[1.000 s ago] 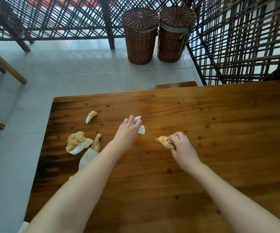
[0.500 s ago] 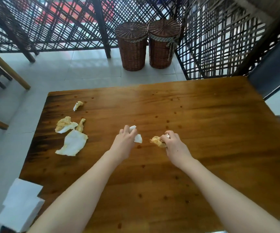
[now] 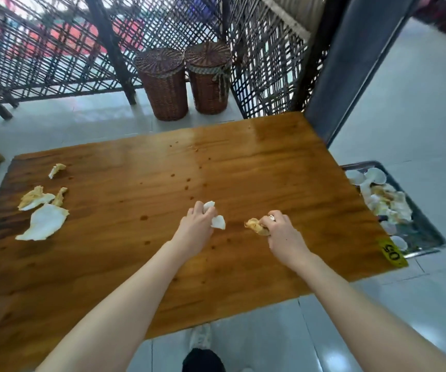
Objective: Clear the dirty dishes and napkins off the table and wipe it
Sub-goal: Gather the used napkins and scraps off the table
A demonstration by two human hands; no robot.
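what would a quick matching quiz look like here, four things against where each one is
Things
1. white napkin
2. stained napkin
3. wicker baskets
4. metal tray

Places
a. off the right edge of the table
b. gripped by the left hand
c. on the floor beyond the table
d. gripped by the right hand

Pairs: 1-b, 2-d, 3-c, 4-a

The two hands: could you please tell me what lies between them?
Head view: only bare table separates the white napkin in the left hand from the stained napkin in the right hand.
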